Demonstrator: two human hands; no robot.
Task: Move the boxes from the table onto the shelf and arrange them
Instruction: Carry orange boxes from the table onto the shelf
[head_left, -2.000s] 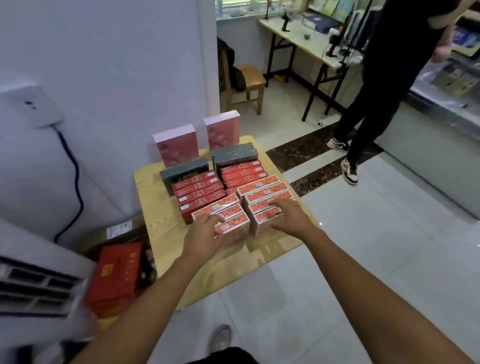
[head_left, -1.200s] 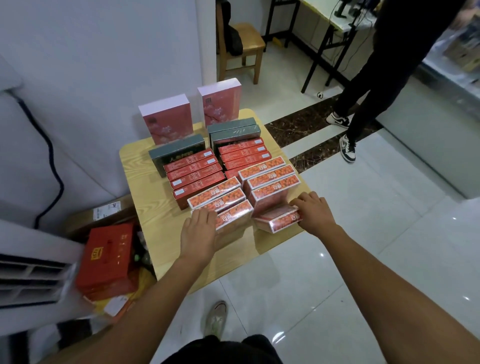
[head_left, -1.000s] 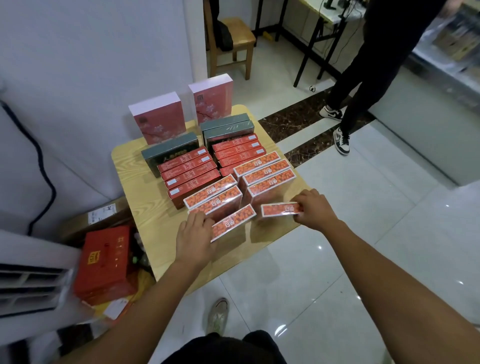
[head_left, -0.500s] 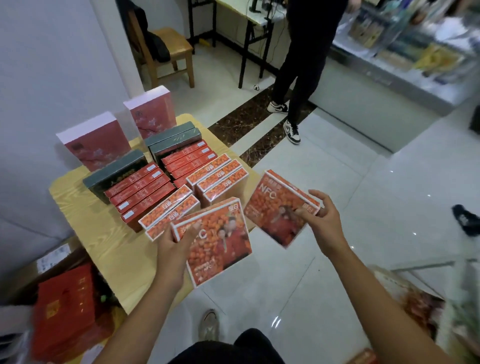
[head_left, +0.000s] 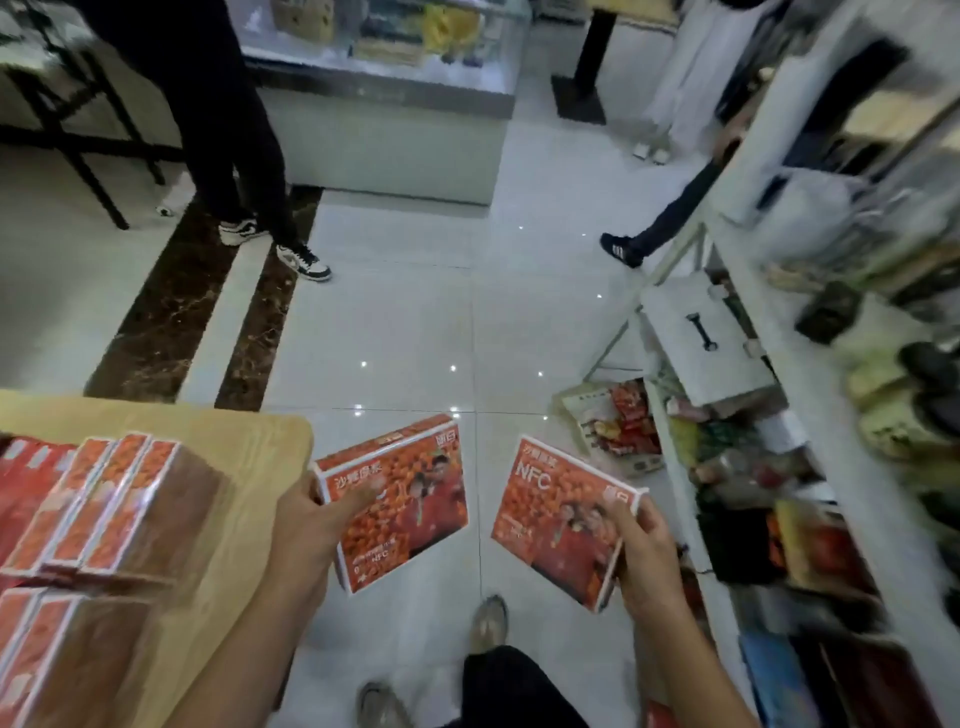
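Observation:
My left hand (head_left: 311, 525) grips an orange box (head_left: 405, 499) by its left edge, held over the floor just right of the wooden table (head_left: 249, 447). Farther right, a second orange box (head_left: 556, 514) marked NFC is held at its right edge by my right hand (head_left: 639, 545). Several more orange boxes (head_left: 104, 499) stand on edge on the table at the lower left. The white shelf (head_left: 810, 395) runs along the right side, its levels crowded with goods.
A person in black trousers and sneakers (head_left: 270, 244) stands on the tiled floor ahead. Another foot (head_left: 621, 249) shows near the shelf end. A glass counter (head_left: 395, 104) stands at the back. Packets (head_left: 613, 426) lie on the floor by the shelf. My own shoe (head_left: 488, 621) is below.
Both hands lifted one orange box each off the table. The view has swung right, away from the table toward the shelf, and the boxes now hang over the floor.

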